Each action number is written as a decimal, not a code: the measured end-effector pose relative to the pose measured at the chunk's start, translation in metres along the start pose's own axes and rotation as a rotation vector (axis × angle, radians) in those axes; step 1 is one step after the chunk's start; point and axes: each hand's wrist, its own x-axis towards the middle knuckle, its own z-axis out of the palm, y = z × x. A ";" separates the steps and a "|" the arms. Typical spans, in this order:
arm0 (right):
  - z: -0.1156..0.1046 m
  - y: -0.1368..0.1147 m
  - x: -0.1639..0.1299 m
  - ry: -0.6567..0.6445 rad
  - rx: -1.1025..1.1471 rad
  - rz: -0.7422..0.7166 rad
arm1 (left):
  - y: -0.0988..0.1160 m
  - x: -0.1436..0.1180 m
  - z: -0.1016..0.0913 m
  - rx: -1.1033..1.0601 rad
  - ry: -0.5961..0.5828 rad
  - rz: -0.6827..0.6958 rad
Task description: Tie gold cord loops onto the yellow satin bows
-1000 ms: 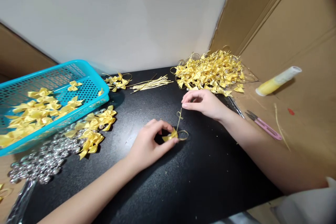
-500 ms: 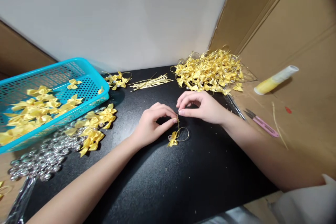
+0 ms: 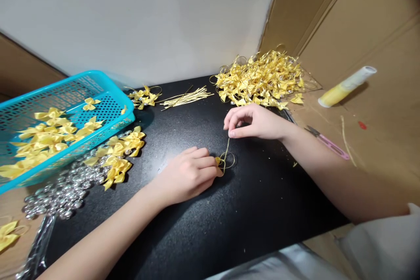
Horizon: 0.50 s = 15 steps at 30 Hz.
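Observation:
My left hand (image 3: 192, 173) lies low over the black table, its fingers closed on a yellow ribbon bow (image 3: 218, 161) that they mostly hide. From the bow a thin gold cord (image 3: 226, 151) runs up to my right hand (image 3: 247, 121), which pinches the cord's end between thumb and forefinger. Part of the cord forms a round loop beside the left fingertips. The cord's upper stretch looks taut between both hands.
A turquoise basket (image 3: 126, 118) with yellow bows stands at the left, silver beads (image 3: 62, 192) heaped before it. Cut gold cords (image 3: 188, 98) lie at the back, beside a pile of finished bows (image 3: 262, 78). Pink-handled snips (image 3: 328, 143) and a yellow-white tube (image 3: 347, 87) are at the right.
My left hand has moved down toward me and taken hold of the bow, which hung loose before. My right hand still pinches the cord, now farther from the left.

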 end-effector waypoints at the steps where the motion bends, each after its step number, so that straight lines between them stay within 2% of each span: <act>1: -0.001 0.001 0.000 0.006 0.001 0.006 | 0.000 -0.001 0.000 0.005 -0.014 -0.013; 4: -0.005 0.002 0.001 0.015 0.001 0.020 | 0.001 -0.005 -0.002 -0.048 -0.036 -0.040; 7: -0.007 0.003 0.001 0.022 0.001 0.027 | 0.000 -0.005 -0.010 -0.205 0.036 -0.084; 9: -0.007 0.002 0.001 0.026 0.001 0.025 | -0.001 -0.001 -0.015 -0.302 0.141 -0.196; 11: -0.007 0.002 0.000 0.026 0.001 0.019 | -0.003 0.007 -0.018 -0.345 0.226 -0.376; 13: -0.007 0.001 0.000 0.027 0.003 0.014 | -0.005 0.017 -0.018 -0.373 0.245 -0.532; 15: -0.006 -0.001 -0.001 0.027 0.005 0.009 | -0.007 0.030 -0.015 -0.442 0.205 -0.629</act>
